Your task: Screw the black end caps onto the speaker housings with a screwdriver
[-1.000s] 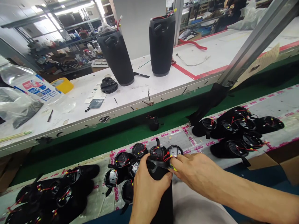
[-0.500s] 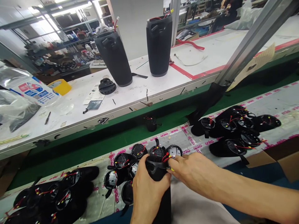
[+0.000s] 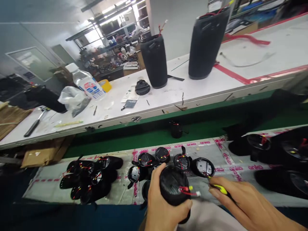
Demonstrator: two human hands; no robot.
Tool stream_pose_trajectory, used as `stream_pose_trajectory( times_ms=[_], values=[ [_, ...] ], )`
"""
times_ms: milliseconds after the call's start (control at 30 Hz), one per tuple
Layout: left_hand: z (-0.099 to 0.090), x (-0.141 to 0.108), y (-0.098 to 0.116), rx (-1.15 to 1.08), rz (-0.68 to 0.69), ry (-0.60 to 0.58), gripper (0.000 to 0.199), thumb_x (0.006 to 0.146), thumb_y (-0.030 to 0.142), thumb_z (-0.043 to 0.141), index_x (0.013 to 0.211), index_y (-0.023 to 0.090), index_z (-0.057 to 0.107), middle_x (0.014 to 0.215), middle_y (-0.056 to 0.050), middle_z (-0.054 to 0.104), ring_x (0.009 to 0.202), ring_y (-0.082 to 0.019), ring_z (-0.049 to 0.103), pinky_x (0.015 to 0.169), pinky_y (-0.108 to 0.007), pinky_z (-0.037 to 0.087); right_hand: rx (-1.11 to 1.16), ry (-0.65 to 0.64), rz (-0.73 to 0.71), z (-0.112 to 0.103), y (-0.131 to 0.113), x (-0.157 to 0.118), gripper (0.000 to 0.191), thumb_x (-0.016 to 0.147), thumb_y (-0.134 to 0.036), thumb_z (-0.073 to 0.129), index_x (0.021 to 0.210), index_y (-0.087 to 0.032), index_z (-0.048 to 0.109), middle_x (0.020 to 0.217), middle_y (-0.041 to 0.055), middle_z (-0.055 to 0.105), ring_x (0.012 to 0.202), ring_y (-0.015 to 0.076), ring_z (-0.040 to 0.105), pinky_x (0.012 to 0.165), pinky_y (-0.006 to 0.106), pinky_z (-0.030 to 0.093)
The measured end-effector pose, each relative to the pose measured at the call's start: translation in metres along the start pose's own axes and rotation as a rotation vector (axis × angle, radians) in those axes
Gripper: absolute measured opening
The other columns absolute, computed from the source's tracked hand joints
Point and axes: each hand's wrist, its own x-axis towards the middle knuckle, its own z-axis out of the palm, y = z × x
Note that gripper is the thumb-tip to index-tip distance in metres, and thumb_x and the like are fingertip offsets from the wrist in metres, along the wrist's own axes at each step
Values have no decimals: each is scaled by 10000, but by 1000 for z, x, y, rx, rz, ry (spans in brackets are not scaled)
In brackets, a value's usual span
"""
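My left hand (image 3: 160, 205) is wrapped round a black cylindrical speaker housing (image 3: 171, 181), its open end tilted toward me. Red and white wires (image 3: 187, 190) with small red, yellow and white connectors hang out over its rim. To the right, apart from the housing, my right hand (image 3: 247, 197) is closed on a slim tool with a yellow-and-black handle (image 3: 221, 189). The tool's thin tip is too blurred to identify. Just beyond both hands, more open housings (image 3: 203, 167) with wires stand close together.
A lower bench (image 3: 125, 192) wrapped in plastic and pink-printed tape bears further housings (image 3: 86, 176) at left and right. On the white table (image 3: 113, 112) stand two tall black speakers (image 3: 154, 61), a black round part (image 3: 142, 87), a plastic bottle (image 3: 89, 85) and a hammer (image 3: 35, 126).
The view has swung left. The housing in my left hand now tips its open end toward me. My right hand has drawn away from the wires to the right, still holding the tool.
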Motion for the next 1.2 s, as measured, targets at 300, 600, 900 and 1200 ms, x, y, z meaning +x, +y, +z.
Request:
stream_pose_trajectory(
  times_ms=[300, 600, 900, 1200],
  values=[
    [-121, 14, -36, 286, -105, 620, 876, 715, 568, 776, 1505, 309, 502, 1458, -90, 631, 1347, -394, 606, 1181, -574, 475, 42, 25, -85, -1, -5, 36, 273, 1112, -406, 396, 1065, -300, 643, 878, 17, 807, 651, 204, 760, 520, 287, 570],
    [-145, 112, -97, 616, -21, 671, 885, 839, 626, 585, 1559, 134, 436, 1511, -227, 505, 1393, -451, 545, 1147, -609, 487, -199, -89, 94, 27, 50, 131, 320, 1087, -465, 461, 1162, -234, 670, 952, 37, 769, 805, 216, 749, 674, 307, 521],
    [-129, 176, -174, 450, -36, 414, 780, 745, 525, 620, 1374, 79, 510, 1364, -247, 562, 1343, -448, 560, 1146, -603, 471, -451, -291, 55, 94, 91, 227, 273, 976, -138, 596, 1224, -192, 697, 1282, 93, 671, 768, 110, 709, 642, 231, 456],
    [-130, 164, -173, 228, -79, 290, 585, 836, 636, 665, 1219, 197, 614, 1313, -152, 691, 1256, -365, 673, 1109, -530, 515, -555, -331, 32, 127, 108, 231, 96, 1005, -170, 596, 1050, -143, 677, 1082, 74, 726, 704, 130, 674, 613, 252, 492]
  ],
)
